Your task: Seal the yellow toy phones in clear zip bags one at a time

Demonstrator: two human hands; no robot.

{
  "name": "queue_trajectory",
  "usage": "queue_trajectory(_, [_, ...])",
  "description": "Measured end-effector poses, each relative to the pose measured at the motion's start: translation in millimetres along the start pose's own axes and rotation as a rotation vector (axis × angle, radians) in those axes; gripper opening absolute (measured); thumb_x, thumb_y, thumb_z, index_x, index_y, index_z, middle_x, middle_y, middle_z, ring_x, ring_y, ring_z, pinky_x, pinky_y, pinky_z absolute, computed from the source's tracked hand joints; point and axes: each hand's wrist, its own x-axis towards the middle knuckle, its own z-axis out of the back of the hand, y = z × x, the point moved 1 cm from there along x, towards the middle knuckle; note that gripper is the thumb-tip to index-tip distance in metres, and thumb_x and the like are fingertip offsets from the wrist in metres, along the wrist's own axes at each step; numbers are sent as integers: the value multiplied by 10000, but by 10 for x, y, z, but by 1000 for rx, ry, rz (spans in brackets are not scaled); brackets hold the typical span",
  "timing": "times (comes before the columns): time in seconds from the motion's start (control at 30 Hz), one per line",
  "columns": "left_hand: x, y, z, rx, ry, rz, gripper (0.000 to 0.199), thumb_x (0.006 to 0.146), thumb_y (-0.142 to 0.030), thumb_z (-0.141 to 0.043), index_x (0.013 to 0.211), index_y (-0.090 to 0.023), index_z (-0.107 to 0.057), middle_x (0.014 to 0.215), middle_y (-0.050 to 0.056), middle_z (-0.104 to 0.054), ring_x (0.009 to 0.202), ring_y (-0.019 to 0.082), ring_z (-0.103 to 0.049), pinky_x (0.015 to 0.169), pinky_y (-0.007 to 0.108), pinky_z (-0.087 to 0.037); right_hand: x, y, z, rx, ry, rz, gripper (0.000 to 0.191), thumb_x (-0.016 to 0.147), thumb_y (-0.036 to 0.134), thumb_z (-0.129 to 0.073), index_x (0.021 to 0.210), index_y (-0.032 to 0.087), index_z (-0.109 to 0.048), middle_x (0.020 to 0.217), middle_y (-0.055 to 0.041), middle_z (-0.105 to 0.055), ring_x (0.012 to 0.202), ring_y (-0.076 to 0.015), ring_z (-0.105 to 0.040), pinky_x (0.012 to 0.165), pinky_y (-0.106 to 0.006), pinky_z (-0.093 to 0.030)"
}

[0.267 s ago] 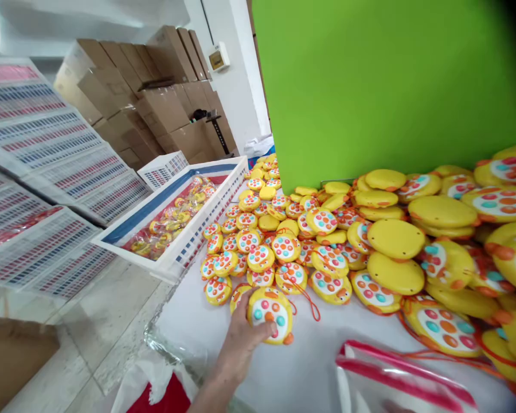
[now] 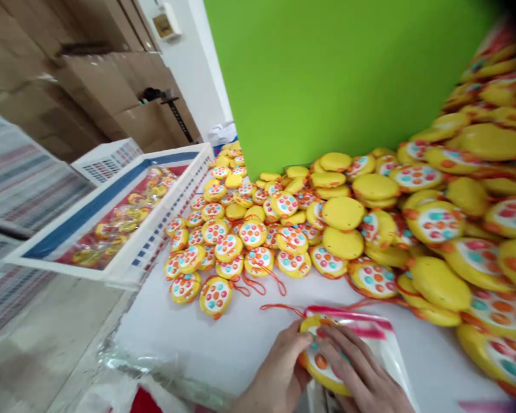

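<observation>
Both hands are at a yellow oval toy (image 2: 327,373) with a white face, coloured round buttons and an orange cord loop, near the table's front edge. My left hand (image 2: 281,361) grips its left side, thumb on top. From the right, my right hand (image 2: 359,364) lies closed over the face, fingers covering part of the buttons. A clear plastic bag (image 2: 395,350) with a pink-red zip strip lies beneath and behind the hands. Just to the left on the table rests another toy of the same kind (image 2: 216,296), buttons up.
A large pile of yellow toys (image 2: 380,192) spreads over the table, rising at the right. Behind it stands a green panel (image 2: 335,80). On the left, a white basket (image 2: 124,281) holds bagged toys. Cardboard boxes (image 2: 107,86) and stacked crates (image 2: 21,172) are beyond.
My left hand has brought a toy from the table's left side rightward, over the bag. My right hand has come into clear view on it. The camera view has turned right.
</observation>
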Motion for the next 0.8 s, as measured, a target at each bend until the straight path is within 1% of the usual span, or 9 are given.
queue_trajectory(0.1, [47, 145, -61, 315, -10, -107, 383, 855, -499, -509, 996, -185, -678, 968, 91, -676, 918, 238, -601, 812, 341, -467, 167, 41, 323, 138, -169, -269, 414, 831, 298, -597, 1245, 293, -583, 1232, -50, -630, 1087, -260, -618, 889, -346, -553])
queue_trajectory(0.2, [141, 425, -76, 957, 63, -463, 284, 878, -360, -508, 758, -169, -681, 826, 107, -665, 863, 249, -589, 824, 387, -466, 347, -17, 707, 479, -489, -632, 452, 851, 452, -581, 1258, 259, -538, 1167, -73, -633, 977, -245, -638, 695, -306, -601])
queue_trajectory(0.27, [237, 677, -93, 1297, 94, -664, 194, 843, -277, -549, 896, -152, -687, 1006, 151, -664, 1001, 311, -565, 880, 461, -460, 467, -49, 923, 670, -641, -634, 466, 837, 480, -600, 1255, 284, -543, 1228, -56, -595, 1048, -246, -599, 659, -277, -595])
queue_trajectory(0.33, [351, 890, -103, 1565, 8, -761, 357, 799, -184, -602, 1154, -145, -612, 1201, 162, -604, 1109, 344, -520, 922, 506, -446, 530, -73, 1047, 763, -716, -591, 471, 811, 470, -643, 1247, 314, -559, 1267, -34, -573, 1081, -241, -576, 657, -268, -591])
queue_trajectory(0.4, [455, 1013, -106, 1737, -90, -804, 479, 761, -90, -632, 1229, -157, -554, 1182, 135, -614, 1069, 326, -541, 892, 486, -469, 499, -95, 1047, 836, -702, -627, 478, 778, 448, -690, 1223, 311, -582, 1239, -32, -591, 1017, -232, -601, 625, -274, -590])
queue_trajectory(0.53, [528, 1029, -108, 1818, -105, -907, 143, 782, -53, -605, 846, -180, -626, 852, 48, -638, 819, 246, -578, 746, 406, -497, 228, -138, 816, 1045, -524, -796, 464, 763, 394, -725, 1188, 263, -594, 1186, -45, -620, 937, -215, -631, 631, -291, -586])
queue_trajectory(0.6, [495, 981, -108, 1820, -91, -889, 100, 795, -84, -603, 775, -181, -606, 843, 47, -631, 818, 248, -575, 744, 416, -489, 88, -151, 715, 1101, -446, -854, 435, 779, 386, -715, 1175, 250, -596, 1169, -47, -630, 927, -208, -638, 641, -288, -582])
queue_trajectory(0.67, [437, 927, -100, 1800, -88, -819, 124, 788, -148, -640, 905, -185, -623, 968, 76, -646, 911, 291, -572, 786, 462, -479, -7, -159, 670, 1127, -380, -895, 408, 788, 397, -704, 1151, 236, -611, 1123, -51, -651, 891, -204, -648, 619, -279, -573])
queue_trajectory(0.8, [326, 845, -37, 1606, -59, -695, 478, 800, -258, -655, 1243, -166, -504, 1220, 144, -589, 1089, 332, -520, 891, 506, -438, -108, -158, 706, 1094, -264, -934, 457, 801, 444, -676, 1196, 225, -603, 1075, -58, -670, 869, -206, -648, 613, -283, -564])
